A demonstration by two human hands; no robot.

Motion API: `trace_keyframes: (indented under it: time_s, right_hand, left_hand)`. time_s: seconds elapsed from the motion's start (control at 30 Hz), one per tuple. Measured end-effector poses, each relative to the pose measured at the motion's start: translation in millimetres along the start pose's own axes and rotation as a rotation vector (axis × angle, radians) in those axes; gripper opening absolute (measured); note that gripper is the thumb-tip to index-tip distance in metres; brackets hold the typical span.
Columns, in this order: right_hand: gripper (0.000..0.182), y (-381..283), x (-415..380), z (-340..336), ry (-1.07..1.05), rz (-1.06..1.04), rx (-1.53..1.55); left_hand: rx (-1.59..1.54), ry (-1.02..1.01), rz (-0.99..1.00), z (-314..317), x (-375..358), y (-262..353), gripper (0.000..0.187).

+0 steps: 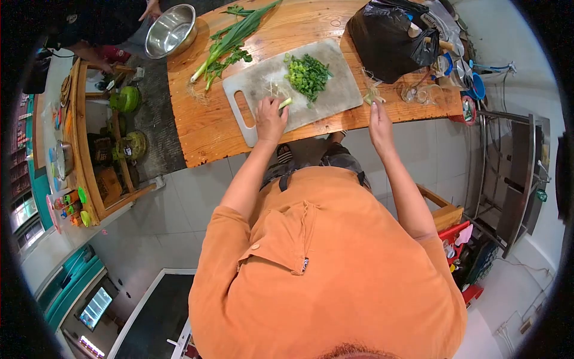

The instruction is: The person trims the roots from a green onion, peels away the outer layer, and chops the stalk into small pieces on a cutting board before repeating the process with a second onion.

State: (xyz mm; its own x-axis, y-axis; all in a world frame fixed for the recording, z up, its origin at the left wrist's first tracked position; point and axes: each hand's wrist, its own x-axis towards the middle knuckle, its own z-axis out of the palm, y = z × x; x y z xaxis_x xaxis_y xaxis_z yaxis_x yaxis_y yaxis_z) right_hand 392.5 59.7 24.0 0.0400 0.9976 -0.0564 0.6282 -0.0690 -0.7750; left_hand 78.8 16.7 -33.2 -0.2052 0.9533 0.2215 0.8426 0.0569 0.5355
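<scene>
My left hand (270, 121) rests on the near left part of the white cutting board (338, 113), fingers closed around a short scallion stalk (286, 103). Chopped scallion greens (309, 76) lie heaped in the middle of the board, with thin pale scraps left of the heap. Past the board's right edge, my right hand (381, 127) pinches a scallion root end (373, 97) with stringy roots, just over the wooden table. Whole scallions and leafy herbs (230, 43) lie on the table beyond the board's left side.
A black plastic bag (385, 45) and glass jars (427, 94) stand on the wooden table (203, 134) at right. At upper left another person's hand (153, 9) is by a metal bowl (171, 31). A wooden shelf (89, 191) with green gas cylinders (124, 99) stands left.
</scene>
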Motion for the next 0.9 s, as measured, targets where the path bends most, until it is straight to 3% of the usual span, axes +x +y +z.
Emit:
trace_keyframes:
  time_s: [0.13, 0.2, 0.33, 0.5, 0.6, 0.9]
  right_hand:
    - [0.039, -19.9, -19.0, 8.4, -0.078, -0.02, 0.092]
    - [0.038, -29.7, -27.9, 13.5, -0.224, 0.078, 0.141]
    - [0.036, -48.0, -43.6, 29.5, -0.369, 0.065, 0.169]
    - [0.044, -40.3, -57.6, 69.8, -0.412, -0.153, 0.185]
    - [0.045, -47.2, -61.5, 79.2, -0.541, -0.05, 0.159]
    - [0.045, -42.9, -72.9, 110.8, -0.465, -0.165, 0.195]
  left_hand:
    - [-0.029, -0.006, 0.007, 6.5, 7.1, 1.3, 0.022]
    - [-0.052, 0.011, -0.006, 9.4, 8.2, 2.8, 0.019]
    - [-0.046, 0.03, -0.019, 12.3, 9.4, 4.0, 0.017]
    - [-0.061, 0.068, -0.03, 18.8, 10.4, 2.0, 0.012]
    - [-0.071, 0.094, -0.024, 20.0, 11.3, 0.8, 0.009]
    - [-0.053, 0.069, -0.037, 23.4, 15.5, -2.0, 0.008]
